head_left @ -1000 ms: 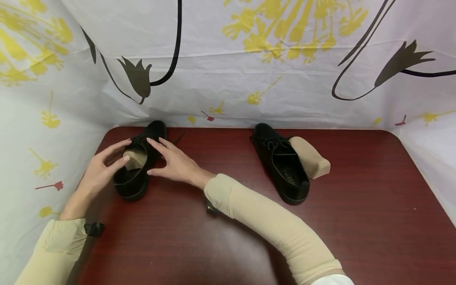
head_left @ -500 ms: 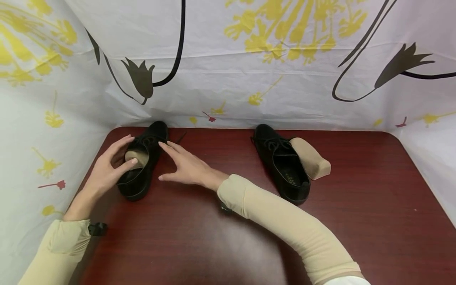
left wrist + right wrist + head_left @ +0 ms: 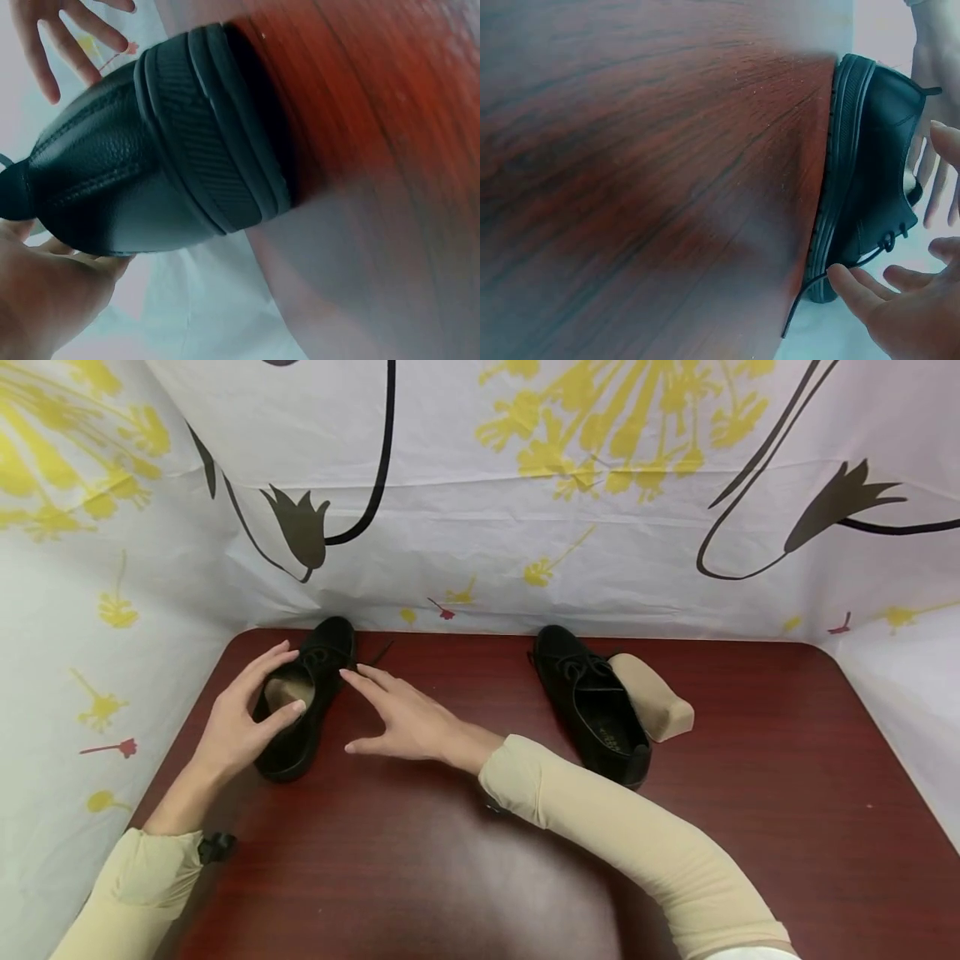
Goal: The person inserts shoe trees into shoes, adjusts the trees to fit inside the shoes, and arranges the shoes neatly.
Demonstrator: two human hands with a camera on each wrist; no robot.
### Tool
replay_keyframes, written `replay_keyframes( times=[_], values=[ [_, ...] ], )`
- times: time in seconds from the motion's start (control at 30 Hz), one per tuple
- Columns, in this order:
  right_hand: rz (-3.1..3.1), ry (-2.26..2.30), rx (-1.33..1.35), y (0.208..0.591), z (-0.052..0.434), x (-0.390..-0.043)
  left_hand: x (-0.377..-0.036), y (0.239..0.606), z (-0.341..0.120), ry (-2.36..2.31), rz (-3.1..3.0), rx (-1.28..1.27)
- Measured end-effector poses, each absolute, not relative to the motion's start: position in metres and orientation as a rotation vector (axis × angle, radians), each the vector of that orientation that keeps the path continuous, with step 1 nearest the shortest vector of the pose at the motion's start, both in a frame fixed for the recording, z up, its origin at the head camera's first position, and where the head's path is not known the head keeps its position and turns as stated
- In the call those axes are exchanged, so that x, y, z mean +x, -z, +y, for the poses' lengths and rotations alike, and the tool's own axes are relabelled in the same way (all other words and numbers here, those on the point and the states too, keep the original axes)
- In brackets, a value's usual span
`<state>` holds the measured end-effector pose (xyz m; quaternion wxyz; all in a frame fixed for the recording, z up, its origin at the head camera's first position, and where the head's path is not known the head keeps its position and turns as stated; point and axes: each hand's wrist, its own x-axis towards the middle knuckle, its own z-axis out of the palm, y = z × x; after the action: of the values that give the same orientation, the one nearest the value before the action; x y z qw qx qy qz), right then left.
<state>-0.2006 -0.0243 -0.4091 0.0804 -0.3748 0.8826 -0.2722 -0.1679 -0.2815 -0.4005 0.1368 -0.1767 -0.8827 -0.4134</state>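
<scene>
The left black lace-up shoe (image 3: 306, 702) stands on its sole at the far left of the dark red wooden table (image 3: 465, 868), close to the table's left edge and just short of the far edge. Its long axis runs near to far with a slight lean to the right: the toe points away toward the backdrop, the heel toward the person. A tan shoe insert (image 3: 285, 691) sits inside its opening, and a loose lace (image 3: 377, 652) trails off to the right of the toe.

The left hand (image 3: 243, 718) is spread open over the heel and opening of this shoe, fingers straight and apart, thumb reaching across the shoe's rim; it clasps nothing, and whether it touches the leather cannot be told from the head view. The right hand (image 3: 405, 720) hovers just right of the shoe, palm down, fingers straight and fanned, its fingertips near the laces but apart from them in the right wrist view.

A second black shoe (image 3: 592, 706) lies right of centre, toe also pointing far, with another tan insert (image 3: 651, 696) touching its right side. Between the two shoes and across the whole near half the wood is bare. A flower-printed plastic sheet (image 3: 480, 502) walls in the far and left sides.
</scene>
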Motion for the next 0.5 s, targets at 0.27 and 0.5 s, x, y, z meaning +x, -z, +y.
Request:
replay_keyframes(
  times=[0.27, 0.5],
  values=[
    [2.646, 0.822, -1.124, 0.407, -0.016, -0.198, -0.169, 0.404, -0.274, 1.152, -2.475, -0.563],
    [2.641, 0.773, -1.177, 0.402, -0.008, -0.196, -0.160, 0.389, -0.253, 1.186, -2.281, -0.602]
  ],
)
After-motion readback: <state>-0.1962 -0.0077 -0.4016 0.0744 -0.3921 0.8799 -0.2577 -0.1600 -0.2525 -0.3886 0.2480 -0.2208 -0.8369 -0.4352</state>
